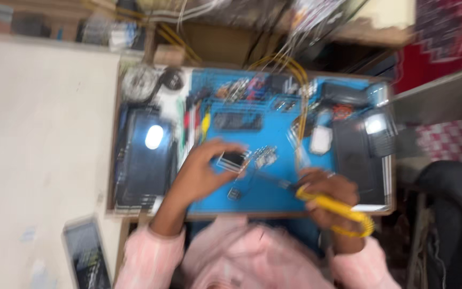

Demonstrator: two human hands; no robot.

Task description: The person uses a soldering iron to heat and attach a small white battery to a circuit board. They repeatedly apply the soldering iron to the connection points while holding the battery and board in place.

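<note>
Motion blur smears the whole view; fine detail is lost everywhere. My left hand (pixel 205 170) sits near the middle of the blue work mat (pixel 274 134), fingers curled around a small silvery block (pixel 232 159), thumb on one side, fingertips on the other. What the block is I cannot tell; it looks like a small metal-edged part. Just beside it, toward my right, lies a second small shiny piece (pixel 264 156), shape unclear.

My right hand (pixel 328 197) is closed around a yellow-handled tool (pixel 338 207) near the mat's front edge. Its dark metal tip (pixel 274 181) points toward the block but stops short of it; touching or apart, I cannot say. The yellow handle curves back past my wrist and its end is cut by my sleeve.

A tiny dark part (pixel 235 194) lies on the mat below my left hand. Along the mat's far edge, a clutter of small tools (pixel 241 88) is too blurred to name. Yellow cables (pixel 295 72) loop over the far edge. A dark tablet (pixel 145 155) lies at the mat's left side with a bright glare spot. A phone (pixel 87 251) lies on the pale counter (pixel 38 134), partly cut off by the bottom edge.
</note>
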